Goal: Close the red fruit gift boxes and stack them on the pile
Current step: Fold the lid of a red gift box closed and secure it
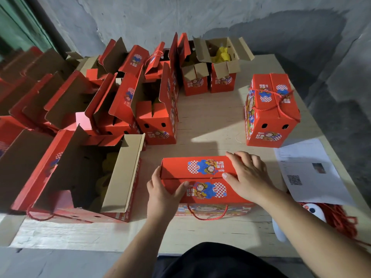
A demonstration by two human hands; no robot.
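Step in hand, my read: pressing down the two top flaps of the red gift box [202,181] in front of me so it's shut and ready to stack. To do it well: keep both flaps flat and meeting at the center seam, hold the L end square so the lid doesn't pop, then sort the red cord handle [208,214], which hangs loose off the near side.

My left hand [164,195] grips the box's L end, thumb on top near the seam, fingers curled round the far-left corner. My right hand [248,175] lies flat, fingers spread, pressing the lid's R part, thumb tip at the seam. So the box sits right between my hands, both touching it, at 12 o'clock from my body.

Closed, cord-tied box [271,109] at 1-2 o'clock on the table [210,121], well apart; prob the pile start. Open boxes [84,167] w/ yellow fruit at 9-11 o'clock, not yet closed. Printed sheet [309,173] at 3 o'clock.
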